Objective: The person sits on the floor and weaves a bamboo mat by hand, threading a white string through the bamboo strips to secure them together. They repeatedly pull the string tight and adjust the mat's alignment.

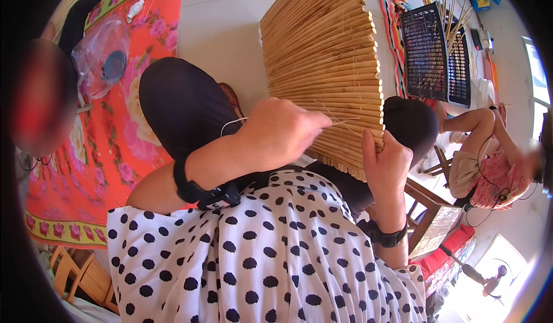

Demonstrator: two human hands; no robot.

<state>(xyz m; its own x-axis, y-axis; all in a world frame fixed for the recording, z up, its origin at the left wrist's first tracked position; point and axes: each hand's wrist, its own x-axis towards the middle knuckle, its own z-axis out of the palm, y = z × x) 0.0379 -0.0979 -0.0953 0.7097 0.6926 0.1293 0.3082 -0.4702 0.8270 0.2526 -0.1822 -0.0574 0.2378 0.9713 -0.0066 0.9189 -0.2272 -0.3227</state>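
Observation:
A mat of thin yellow-brown reed stalks (322, 52) stretches away from my lap, its cut ends lined up along the right side. My left hand (279, 130) is closed in a pinch over the mat's near part. Thin pale thread (344, 119) runs out from its fingertips across the stalks. On the mat's right edge, close to the near end, my right hand (389, 160) is closed with thumb and fingers around the stalk ends. My dark-clad knees show on either side of the mat.
Left lies a red flowered cloth (129, 170) with a clear plastic bag (102, 58); a person sits beyond it. Far right are a black plastic crate (425, 51), loose sticks (455, 26) and another seated person (489, 162). A wooden stool (435, 225) stands near my right arm.

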